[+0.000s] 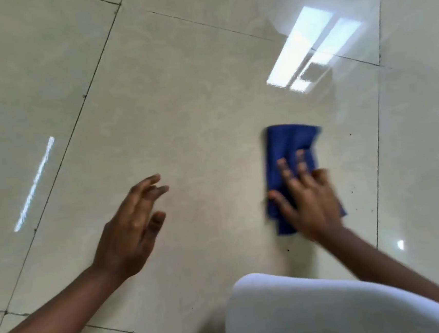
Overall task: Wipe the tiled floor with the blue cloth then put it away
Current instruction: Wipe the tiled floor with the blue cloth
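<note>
A folded blue cloth (287, 149) lies flat on the glossy beige tiled floor (193, 101), right of the middle. My right hand (309, 200) presses on the cloth's near half with fingers spread, blurred by motion. My left hand (133, 228) hovers just above the floor to the left, fingers apart and slightly curled, holding nothing.
My knee in white fabric (320, 309) fills the bottom right. Dark grout lines cross the floor. A bright window reflection (309, 47) shines at the upper right, a thin light streak (35, 184) at the left. Small dark specks (349, 135) dot the tile near the cloth.
</note>
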